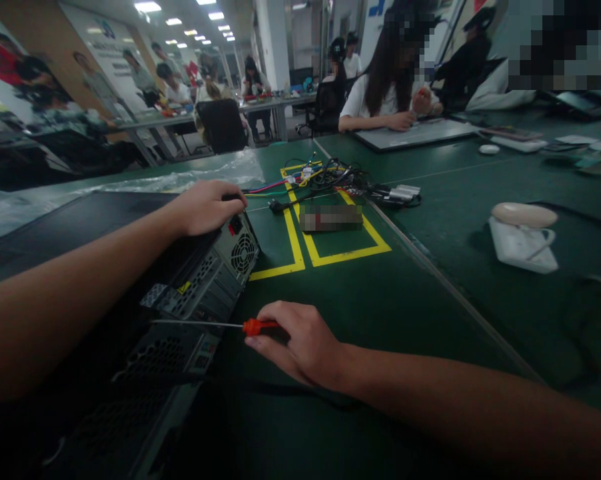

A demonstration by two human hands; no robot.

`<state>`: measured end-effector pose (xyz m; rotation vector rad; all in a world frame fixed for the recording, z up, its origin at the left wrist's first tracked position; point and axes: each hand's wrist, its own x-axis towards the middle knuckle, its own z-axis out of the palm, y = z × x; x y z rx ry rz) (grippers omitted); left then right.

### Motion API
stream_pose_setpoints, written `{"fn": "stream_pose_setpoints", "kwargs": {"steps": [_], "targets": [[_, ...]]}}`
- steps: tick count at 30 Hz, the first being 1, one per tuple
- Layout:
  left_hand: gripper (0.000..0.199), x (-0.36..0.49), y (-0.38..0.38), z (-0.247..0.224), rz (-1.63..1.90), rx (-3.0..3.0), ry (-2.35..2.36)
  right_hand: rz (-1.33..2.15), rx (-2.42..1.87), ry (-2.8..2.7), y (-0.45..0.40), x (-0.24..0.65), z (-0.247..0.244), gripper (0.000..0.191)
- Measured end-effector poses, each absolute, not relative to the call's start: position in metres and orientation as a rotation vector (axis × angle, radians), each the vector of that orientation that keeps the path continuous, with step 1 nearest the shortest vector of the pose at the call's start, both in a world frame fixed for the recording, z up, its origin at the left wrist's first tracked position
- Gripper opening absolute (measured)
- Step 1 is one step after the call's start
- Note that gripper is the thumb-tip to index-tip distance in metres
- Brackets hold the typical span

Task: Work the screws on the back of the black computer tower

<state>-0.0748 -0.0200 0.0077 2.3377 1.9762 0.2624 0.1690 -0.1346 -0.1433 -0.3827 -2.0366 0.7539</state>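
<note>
A black computer case (115,207) lies at the left, its metal back panel with a round fan grille (243,253) facing right. My left hand (208,207) is on the top rear corner of the case, with fingers curled over its edge. In my right hand (300,340) is a screwdriver with an orange and black handle (253,326). Its long thin shaft (195,323) points left across the back panel. Whether the tip touches the panel is too dark to tell.
Behind the hands is a tangle of cables (340,177) beside a partly blurred box-like object (330,219) on a yellow-taped green table (410,313). Clear plastic wrap (220,170) lies behind the case. A white object (523,240) stands at the right. Another person (380,100) sits across the table.
</note>
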Motion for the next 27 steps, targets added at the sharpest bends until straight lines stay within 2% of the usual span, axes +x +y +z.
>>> {"fn": "stream_pose_setpoints", "kwargs": {"steps": [18, 22, 27], "targets": [[0.051, -0.0731, -0.0213, 0.0077, 0.264, 2.343, 1.969, 0.802, -0.346, -2.046, -0.1374, 0.1677, -0.1412, 0.031], [0.049, -0.0748, -0.0204, 0.0071, 0.276, 2.351, 1.943, 0.787, -0.33, -2.057, -0.1377, 0.1673, -0.1422, 0.019], [0.049, -0.0784, -0.0197, 0.0065, 0.257, 2.344, 1.94, 0.755, -0.334, -2.055, -0.1382, 0.1661, -0.1435, 0.023]]}}
